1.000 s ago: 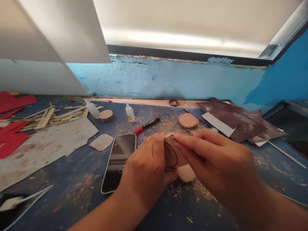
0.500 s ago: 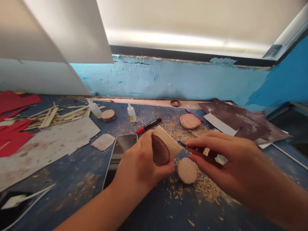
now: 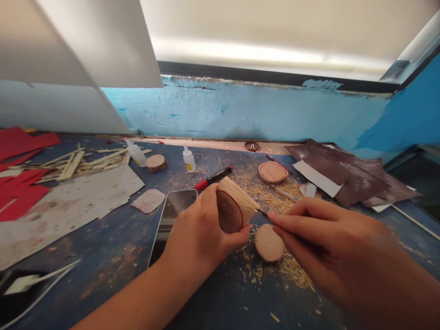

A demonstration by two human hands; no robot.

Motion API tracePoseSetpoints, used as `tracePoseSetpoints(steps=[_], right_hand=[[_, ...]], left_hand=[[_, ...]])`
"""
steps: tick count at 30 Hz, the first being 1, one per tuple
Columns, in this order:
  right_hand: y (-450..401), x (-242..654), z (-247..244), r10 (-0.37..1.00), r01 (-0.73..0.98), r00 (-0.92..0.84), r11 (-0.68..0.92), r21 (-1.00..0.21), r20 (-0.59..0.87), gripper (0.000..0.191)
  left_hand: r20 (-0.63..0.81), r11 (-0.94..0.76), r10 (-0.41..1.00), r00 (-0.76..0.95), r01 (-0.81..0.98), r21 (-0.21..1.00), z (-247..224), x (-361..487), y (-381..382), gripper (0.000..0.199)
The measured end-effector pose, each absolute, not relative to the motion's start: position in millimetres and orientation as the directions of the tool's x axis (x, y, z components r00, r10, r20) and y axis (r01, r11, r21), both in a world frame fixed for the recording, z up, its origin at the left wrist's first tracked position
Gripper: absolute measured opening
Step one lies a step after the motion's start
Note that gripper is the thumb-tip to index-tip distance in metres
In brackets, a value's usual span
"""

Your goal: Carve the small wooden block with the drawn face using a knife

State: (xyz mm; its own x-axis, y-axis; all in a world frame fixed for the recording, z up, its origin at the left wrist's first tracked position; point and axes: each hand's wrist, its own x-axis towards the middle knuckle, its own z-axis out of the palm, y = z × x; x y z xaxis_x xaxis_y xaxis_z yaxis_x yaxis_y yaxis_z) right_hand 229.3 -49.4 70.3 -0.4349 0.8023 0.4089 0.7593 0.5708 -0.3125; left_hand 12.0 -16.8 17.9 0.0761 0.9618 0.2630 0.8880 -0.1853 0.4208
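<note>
My left hand (image 3: pixel 201 229) is closed round a pale flat piece of wood (image 3: pixel 239 195) and a dark round wood slice (image 3: pixel 228 211) with a red edge and a drawn figure. My right hand (image 3: pixel 319 233) pinches a slim craft knife (image 3: pixel 263 213), its metal tip at the right corner of the pale wood; its handle is mostly hidden by the fingers. Below the held wood lies a small round wood slice (image 3: pixel 269 243) among wood shavings (image 3: pixel 295 270). Behind the hands rests another wood slice (image 3: pixel 273 172) with a red line round its edge.
A phone (image 3: pixel 172 213) lies beside my left hand. Behind it are a red and black marker (image 3: pixel 213 178) and two small glue bottles (image 3: pixel 189 159). Thin wood strips (image 3: pixel 72 165) and red sheets (image 3: pixel 20 192) lie left; brown sandpaper (image 3: pixel 360 176) lies right.
My right hand has turned slightly and shifted right, with its fingers closer together on the knife. The tip remains near the wood's corner. My left hand has barely moved.
</note>
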Motion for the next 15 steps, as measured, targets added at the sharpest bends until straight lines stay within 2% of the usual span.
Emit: tracePoseSetpoints(steps=[7, 15], right_hand=[[-49, 223, 62, 0.789, 0.755, -0.417, 0.577, -0.311, 0.451, 0.023], [-40, 212, 60, 0.761, 0.726, -0.424, 0.61, -0.318, 0.491, 0.021]], left_hand=[[0.282, -0.197, 0.956, 0.083, 0.892, 0.407, 18, 17, -17, 0.055], [0.382, -0.294, 0.913, 0.141, 0.878, 0.377, 15, 21, -21, 0.039]])
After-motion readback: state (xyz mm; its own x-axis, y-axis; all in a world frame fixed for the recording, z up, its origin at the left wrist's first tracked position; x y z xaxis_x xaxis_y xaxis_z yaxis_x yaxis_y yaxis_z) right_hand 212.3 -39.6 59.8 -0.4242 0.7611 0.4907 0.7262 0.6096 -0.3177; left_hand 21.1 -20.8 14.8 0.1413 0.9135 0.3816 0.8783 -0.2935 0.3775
